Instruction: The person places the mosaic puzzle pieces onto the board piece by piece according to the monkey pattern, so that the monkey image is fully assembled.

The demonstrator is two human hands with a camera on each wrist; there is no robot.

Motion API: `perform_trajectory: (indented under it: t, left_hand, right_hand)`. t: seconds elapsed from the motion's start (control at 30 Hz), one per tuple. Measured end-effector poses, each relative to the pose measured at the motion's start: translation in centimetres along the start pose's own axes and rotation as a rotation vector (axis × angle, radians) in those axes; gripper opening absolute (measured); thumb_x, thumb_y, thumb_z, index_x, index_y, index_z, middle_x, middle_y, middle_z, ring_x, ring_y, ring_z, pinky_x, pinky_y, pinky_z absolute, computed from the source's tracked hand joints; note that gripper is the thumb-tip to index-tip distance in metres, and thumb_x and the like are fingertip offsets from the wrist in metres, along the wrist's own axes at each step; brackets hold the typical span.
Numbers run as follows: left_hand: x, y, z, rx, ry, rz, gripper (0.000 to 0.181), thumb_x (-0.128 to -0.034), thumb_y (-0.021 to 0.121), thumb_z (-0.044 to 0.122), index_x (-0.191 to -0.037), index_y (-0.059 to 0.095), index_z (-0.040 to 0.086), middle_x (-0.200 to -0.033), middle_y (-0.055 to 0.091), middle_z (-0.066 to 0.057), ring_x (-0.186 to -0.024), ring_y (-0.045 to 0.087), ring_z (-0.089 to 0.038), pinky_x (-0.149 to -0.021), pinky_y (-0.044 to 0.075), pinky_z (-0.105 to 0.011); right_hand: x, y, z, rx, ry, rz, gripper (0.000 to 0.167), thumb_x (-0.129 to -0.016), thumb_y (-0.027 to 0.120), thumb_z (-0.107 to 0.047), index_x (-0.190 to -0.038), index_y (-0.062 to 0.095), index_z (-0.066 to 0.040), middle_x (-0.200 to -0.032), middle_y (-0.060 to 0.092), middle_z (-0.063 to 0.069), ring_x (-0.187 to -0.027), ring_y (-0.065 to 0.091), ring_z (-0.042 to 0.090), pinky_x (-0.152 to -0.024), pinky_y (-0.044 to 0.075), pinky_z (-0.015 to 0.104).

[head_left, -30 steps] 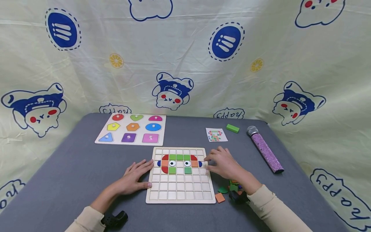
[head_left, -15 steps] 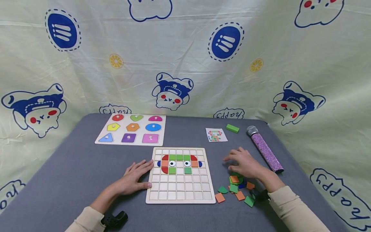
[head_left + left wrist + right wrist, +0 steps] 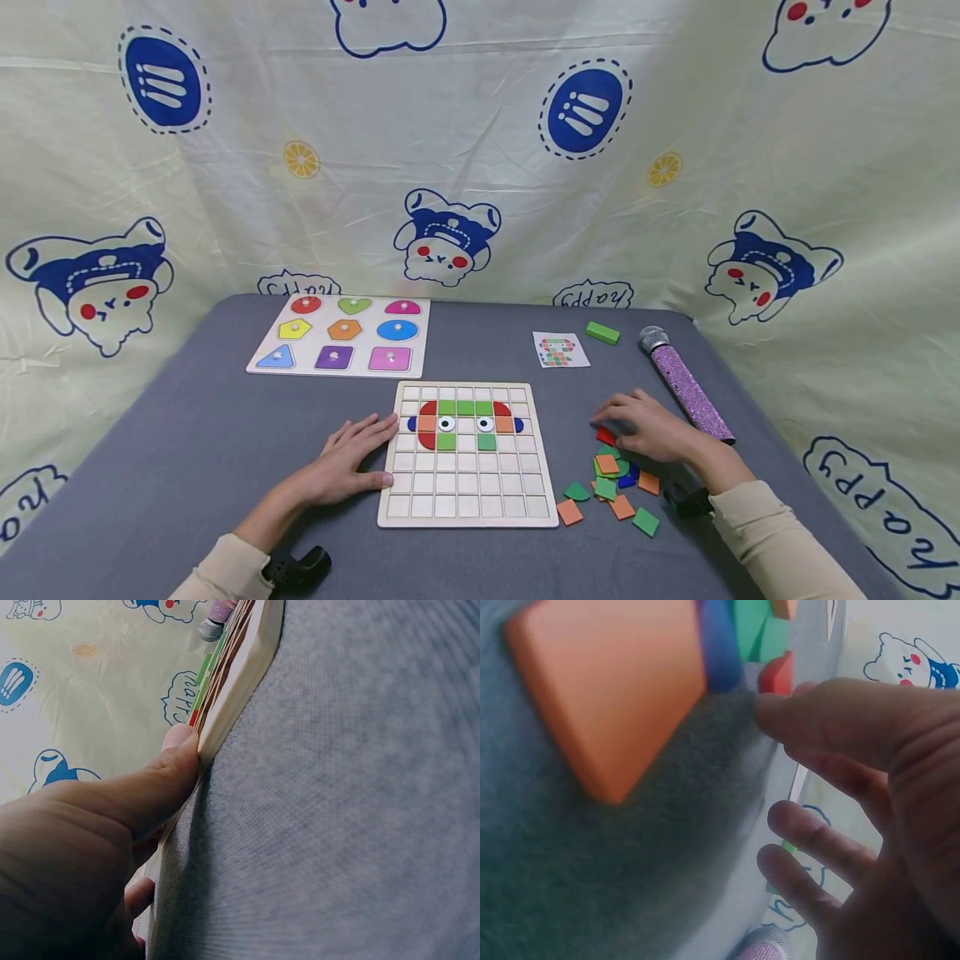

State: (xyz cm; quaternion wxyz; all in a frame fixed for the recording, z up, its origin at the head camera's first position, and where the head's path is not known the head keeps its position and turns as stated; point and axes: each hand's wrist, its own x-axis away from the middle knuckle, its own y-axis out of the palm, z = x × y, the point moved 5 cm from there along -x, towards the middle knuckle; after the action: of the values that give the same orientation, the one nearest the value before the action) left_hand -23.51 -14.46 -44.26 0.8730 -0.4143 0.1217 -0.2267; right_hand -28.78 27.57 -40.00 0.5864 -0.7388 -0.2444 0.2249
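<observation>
Colored pieces fill part of a pale gridded board (image 3: 465, 483): red, green and orange squares and curves, blue half-rounds and two eye pieces. My left hand (image 3: 350, 461) rests along its left edge, fingers extended; the left wrist view shows the thumb (image 3: 169, 769) against the board's side. My right hand (image 3: 652, 429) is over the upper end of a loose pile, right of the board, fingers loosely bent. A red piece (image 3: 606, 436) lies by its thumb; in the right wrist view the thumb tip is beside that red piece (image 3: 778, 675), contact unclear, other fingers spread.
Loose green, orange and blue pieces (image 3: 605, 488) lie right of the board. Behind stand a shape puzzle (image 3: 360, 343) at left, a small picture card (image 3: 572, 340), a green block (image 3: 602, 332) and a purple microphone (image 3: 686, 387). A patterned cloth hangs beyond the table.
My right hand has moved from the board's right edge rightward to the loose pieces, uncovering several of them and a red one. My left hand has stayed on the board.
</observation>
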Motion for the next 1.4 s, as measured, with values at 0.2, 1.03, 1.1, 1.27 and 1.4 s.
perform_trajectory:
  t: [0.2,1.03,1.1,1.27,1.4]
  left_hand:
    - [0.0,0.0,0.0,0.003,-0.01,-0.004,0.075,-0.0862,0.065,0.041,-0.146,0.034,0.008,-0.155,0.03,-0.011,-0.144,0.016,-0.04,-0.112,0.001,-0.064]
    - [0.0,0.1,-0.1,0.006,-0.008,-0.001,0.075,-0.0859,0.065,0.04,-0.147,0.034,0.009,-0.155,0.03,-0.011,-0.145,0.016,-0.039,-0.112,0.001,-0.064]
    - [0.0,0.1,-0.1,0.006,-0.006,0.0,0.075,-0.0859,0.065,0.04,-0.146,0.034,0.009,-0.155,0.03,-0.011,-0.144,0.016,-0.039,-0.112,0.001,-0.064]
    - [0.0,0.1,-0.1,0.002,-0.01,-0.003,0.075,-0.0861,0.065,0.04,-0.147,0.034,0.009,-0.155,0.03,-0.01,-0.145,0.016,-0.039,-0.112,0.002,-0.064]
    - [0.0,0.1,-0.1,0.003,-0.012,-0.003,0.076,-0.0862,0.065,0.041,-0.147,0.034,0.008,-0.155,0.03,-0.011,-0.144,0.016,-0.04,-0.111,0.001,-0.065]
  right_hand:
    - [0.1,0.3,0.5,-0.019,0.025,-0.031,0.036,-0.08,0.068,-0.004,-0.114,0.068,-0.018,-0.121,0.06,0.005,-0.1,0.045,0.018,-0.078,0.039,0.031]
    - [-0.9,0.1,-0.8,-0.011,0.064,0.096,0.017,-0.083,0.072,-0.028,-0.099,0.071,-0.022,-0.095,0.06,-0.007,-0.087,0.042,0.01,-0.072,0.036,0.027]
    - [-1.1,0.0,-1.6,0.004,0.067,0.107,0.017,-0.083,0.071,-0.029,-0.099,0.071,-0.023,-0.096,0.061,-0.006,-0.087,0.042,0.011,-0.072,0.036,0.028]
    - [-1.9,0.2,-3.9,0.024,0.068,0.13,0.017,-0.084,0.071,-0.03,-0.099,0.07,-0.023,-0.098,0.06,-0.006,-0.089,0.043,0.012,-0.076,0.038,0.032]
    - [-2.6,0.6,-5.9,0.044,0.032,0.159,0.017,-0.083,0.071,-0.03,-0.099,0.071,-0.023,-0.097,0.06,-0.006,-0.088,0.043,0.011,-0.075,0.038,0.031]
